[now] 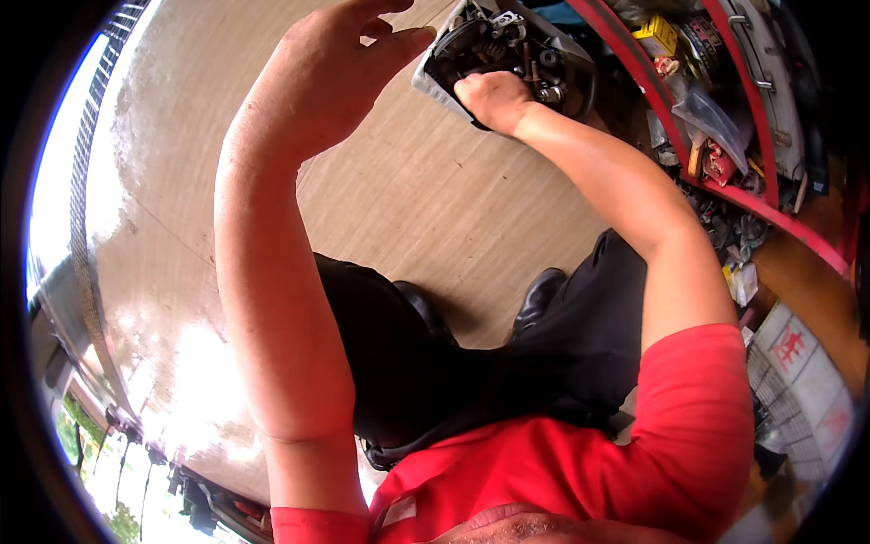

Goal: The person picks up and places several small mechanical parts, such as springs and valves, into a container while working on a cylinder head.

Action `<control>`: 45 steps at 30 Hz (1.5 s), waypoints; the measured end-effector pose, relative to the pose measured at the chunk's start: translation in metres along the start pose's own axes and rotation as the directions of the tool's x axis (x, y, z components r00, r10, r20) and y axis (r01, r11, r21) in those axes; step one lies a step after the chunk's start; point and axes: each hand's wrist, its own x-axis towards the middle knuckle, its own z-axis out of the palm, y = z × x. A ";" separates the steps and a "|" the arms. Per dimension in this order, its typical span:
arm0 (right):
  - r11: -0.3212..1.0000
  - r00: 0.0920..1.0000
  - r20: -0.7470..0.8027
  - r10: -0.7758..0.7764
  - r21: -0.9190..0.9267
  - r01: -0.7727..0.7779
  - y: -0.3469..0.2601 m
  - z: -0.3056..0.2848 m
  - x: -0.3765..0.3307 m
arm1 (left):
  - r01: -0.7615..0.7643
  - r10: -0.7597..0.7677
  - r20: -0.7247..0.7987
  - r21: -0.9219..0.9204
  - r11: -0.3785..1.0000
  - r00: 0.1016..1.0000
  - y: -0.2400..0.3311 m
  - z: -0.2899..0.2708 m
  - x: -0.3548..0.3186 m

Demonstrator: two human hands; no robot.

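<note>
A grey-white box (442,98) full of dark, greasy metal parts (489,50) stands on the floor at the top middle. Among the parts I make out bolts, a spring-like coil and shiny round fittings. My right hand (496,100) reaches over the near rim into the box. Its fingers are curled down among the parts, and their tips are hidden. Raised at the left of the box is my left hand (349,59), with thumb and fingers apart and nothing seen between them. Its thumb tip appears beside the box's left corner; whether it touches cannot be told.
A red metal rack (671,118) stands at the right, holding a yellow box (656,36), plastic bags (711,118) and small packages. A grey case with handles (766,86) is beyond it. My black shoes (539,299) rest on the wood-patterned floor (435,199). Bright glare covers the left side.
</note>
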 end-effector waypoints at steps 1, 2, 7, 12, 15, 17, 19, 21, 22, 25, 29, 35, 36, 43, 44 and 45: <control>0.993 0.998 -0.039 0.045 0.111 -0.040 0.004 -0.010 -0.001 | 0.011 -0.010 0.022 -0.034 0.999 1.000 -0.016 -0.001 0.008; 0.972 0.993 -0.066 0.097 0.221 -0.081 0.011 -0.023 -0.004 | 0.020 -0.017 0.049 -0.072 0.997 0.999 -0.021 -0.001 0.012; 0.487 0.942 0.144 0.303 0.826 -0.283 0.040 -0.059 -0.038 | 0.026 -0.021 0.072 -0.061 0.998 0.997 -0.014 0.004 0.018; 0.151 0.924 0.243 0.296 0.943 -0.296 0.045 -0.067 -0.049 | -0.018 0.020 0.038 -0.045 0.999 0.999 0.005 0.002 0.008; 0.067 0.921 0.262 0.287 0.954 -0.292 0.045 -0.075 -0.048 | -0.044 0.044 0.028 -0.014 0.999 0.999 0.011 0.003 0.008; 0.049 0.917 0.288 0.277 0.948 -0.313 0.049 -0.076 -0.052 | -0.051 0.051 0.034 -0.011 0.999 0.998 0.013 0.006 0.010; 0.462 0.956 0.087 0.281 0.861 -0.215 0.055 -0.070 -0.052 | -0.001 0.003 0.065 -0.033 0.999 0.998 0.013 0.011 0.015; 0.717 0.959 0.077 0.271 0.649 -0.255 0.062 -0.064 -0.055 | 0.105 -0.096 0.126 -0.066 0.992 0.987 0.010 0.017 0.026; 0.824 0.966 0.077 0.247 0.508 -0.251 0.055 -0.068 -0.051 | 0.117 -0.109 0.127 -0.057 0.992 0.986 0.010 0.018 0.025; 0.942 0.952 0.167 0.257 0.174 -0.286 0.051 -0.054 -0.037 | -0.082 0.082 0.028 0.016 0.996 0.996 -0.021 0.036 0.029; 0.958 0.993 0.069 0.097 0.263 -0.112 0.030 -0.047 -0.016 | -0.110 0.109 0.054 0.024 0.994 0.993 -0.018 0.041 0.031; 0.972 0.975 0.219 -0.027 0.233 -0.025 0.005 -0.053 0.017 | -0.046 0.045 0.060 0.031 0.998 0.997 -0.005 0.041 0.027; 0.984 0.963 0.263 -0.061 0.176 0.014 0.011 -0.052 0.022 | -0.028 0.026 0.063 0.031 0.999 0.998 -0.002 0.043 0.026; 0.984 0.975 0.132 -0.176 0.031 0.173 0.010 -0.026 -0.021 | -0.178 0.161 0.081 0.321 0.930 0.984 0.010 0.038 0.040; 0.972 0.970 0.117 -0.215 -0.069 0.223 0.009 -0.022 -0.031 | -0.289 0.254 0.139 0.432 0.854 0.957 0.000 0.036 0.048; 0.969 0.971 0.071 -0.230 -0.073 0.235 0.013 -0.019 -0.036 | -0.216 0.144 0.180 0.492 0.843 0.973 -0.005 0.035 0.060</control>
